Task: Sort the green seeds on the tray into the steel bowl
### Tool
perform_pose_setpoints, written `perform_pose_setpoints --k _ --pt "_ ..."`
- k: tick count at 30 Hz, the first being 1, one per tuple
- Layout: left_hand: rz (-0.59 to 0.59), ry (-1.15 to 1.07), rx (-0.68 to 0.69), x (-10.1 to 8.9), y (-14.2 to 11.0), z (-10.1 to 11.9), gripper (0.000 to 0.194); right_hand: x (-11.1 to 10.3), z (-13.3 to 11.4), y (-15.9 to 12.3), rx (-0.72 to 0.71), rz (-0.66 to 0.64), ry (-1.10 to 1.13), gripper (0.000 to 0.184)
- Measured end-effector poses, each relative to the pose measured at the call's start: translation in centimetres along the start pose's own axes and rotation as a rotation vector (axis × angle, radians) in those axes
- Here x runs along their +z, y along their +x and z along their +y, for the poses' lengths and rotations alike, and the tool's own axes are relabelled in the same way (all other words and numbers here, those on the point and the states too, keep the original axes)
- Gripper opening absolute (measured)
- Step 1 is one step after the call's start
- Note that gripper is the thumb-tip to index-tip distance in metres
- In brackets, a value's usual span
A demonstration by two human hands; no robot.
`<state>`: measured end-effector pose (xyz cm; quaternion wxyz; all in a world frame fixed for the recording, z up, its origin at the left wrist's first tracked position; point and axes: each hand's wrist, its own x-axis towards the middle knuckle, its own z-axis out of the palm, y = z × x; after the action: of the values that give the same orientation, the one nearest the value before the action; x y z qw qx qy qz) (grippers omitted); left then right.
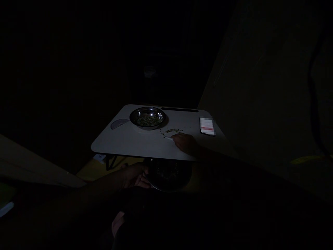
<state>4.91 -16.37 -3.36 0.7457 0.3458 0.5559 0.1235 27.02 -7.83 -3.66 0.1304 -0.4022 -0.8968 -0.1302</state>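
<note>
Below the front edge of the white table (125, 147), my left hand (135, 174) grips the rim of a dark metal bowl (169, 178). Small specks show faintly inside that bowl. My right hand (185, 143) rests on the tabletop, closed around a thin pale strip (168, 138) whose exact kind I cannot make out. The strip's tip lies beside a loose scatter of small greenish seeds (173, 131). Behind and left of them stands a shiny steel bowl (147, 118), with a layer of similar seeds (149, 121) in it.
A clear protractor (119, 124) lies at the table's left. Toward the right edge is a flat rectangular item (207, 126), its face blurred out. A dark slot (179, 109) runs along the back edge. A folding leg (111, 162) shows underneath. The surroundings are very dark.
</note>
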Motion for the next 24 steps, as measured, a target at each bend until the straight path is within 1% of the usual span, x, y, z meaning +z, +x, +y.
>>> perform_pose_setpoints --k 9,13,19,21,24 --pt "-0.031 -0.011 -0.005 0.0 0.0 0.0 0.015 0.8 0.1 1.2 0.01 0.026 -0.057 0.028" --pt "-0.024 -0.02 0.0 0.0 0.1 0.0 0.014 0.9 0.0 1.5 -0.008 0.027 -0.065 0.028" --pt "-0.023 -0.014 -0.004 0.0 0.2 -0.1 0.011 0.7 0.0 1.2 -0.012 0.019 -0.068 0.029" --pt "-0.018 -0.011 0.006 0.0 0.1 -0.1 0.012 0.7 0.1 1.1 -0.012 0.02 -0.059 0.029" --pt "-0.042 -0.014 0.023 -0.1 0.1 0.0 0.015 0.8 0.3 0.9 -0.017 0.015 -0.038 0.028"
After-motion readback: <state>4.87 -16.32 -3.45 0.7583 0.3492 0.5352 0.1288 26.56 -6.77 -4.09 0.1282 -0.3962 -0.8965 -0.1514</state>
